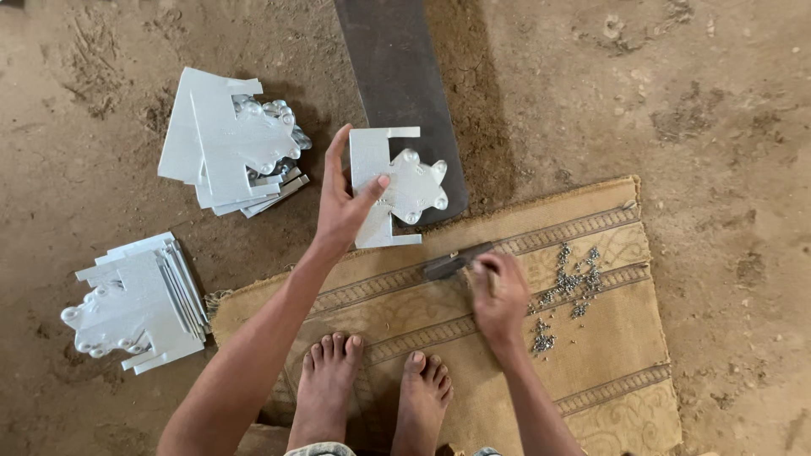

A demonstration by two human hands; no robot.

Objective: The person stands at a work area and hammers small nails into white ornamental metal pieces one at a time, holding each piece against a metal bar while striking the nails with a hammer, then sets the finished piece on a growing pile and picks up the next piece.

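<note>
While left hand [342, 207] holds a plate [393, 186], screws [568, 283] lie near right hand [498, 300].

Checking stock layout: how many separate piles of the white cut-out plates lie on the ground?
2. One pile lies upper left on the dirt, one pile lower left beside the mat. A single plate is in the left hand. Sheets per pile cannot be counted.

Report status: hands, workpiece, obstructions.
Left hand grips silver cut-out metal plate over dark iron slab. Right hand holds small hammer on tan mat. Nothing between them.
</note>
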